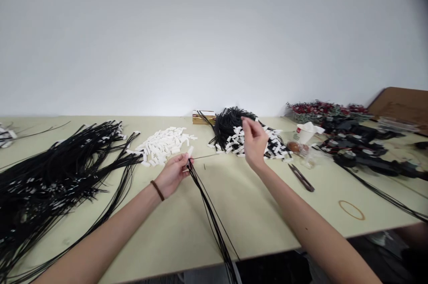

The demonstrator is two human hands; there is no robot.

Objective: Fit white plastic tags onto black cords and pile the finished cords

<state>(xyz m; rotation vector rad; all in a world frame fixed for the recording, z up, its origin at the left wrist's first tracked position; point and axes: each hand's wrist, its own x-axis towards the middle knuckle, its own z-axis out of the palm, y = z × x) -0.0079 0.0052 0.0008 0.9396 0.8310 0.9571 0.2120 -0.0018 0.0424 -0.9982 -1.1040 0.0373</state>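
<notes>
My left hand (175, 171) is closed around the upper ends of a bundle of thin black cords (214, 221), which hang down over the table's front edge. A white plastic piece (190, 151) sticks up at its fingertips. One thin strand runs from there to the right. My right hand (255, 141) is raised with thumb and forefinger pinched; whatever they hold, if anything, is too small to make out. Behind it lies a heap of black cords (230, 121) with white end pieces (237, 139). Left of centre is a pile of loose white plastic pieces (163, 143).
A large mass of black cords (67, 168) covers the left side. To the right lie thread snips (301, 178), a rubber band (351, 209), a paper cup (305, 133) and dark bundles (361, 141). A gold box (202, 119) stands near the wall.
</notes>
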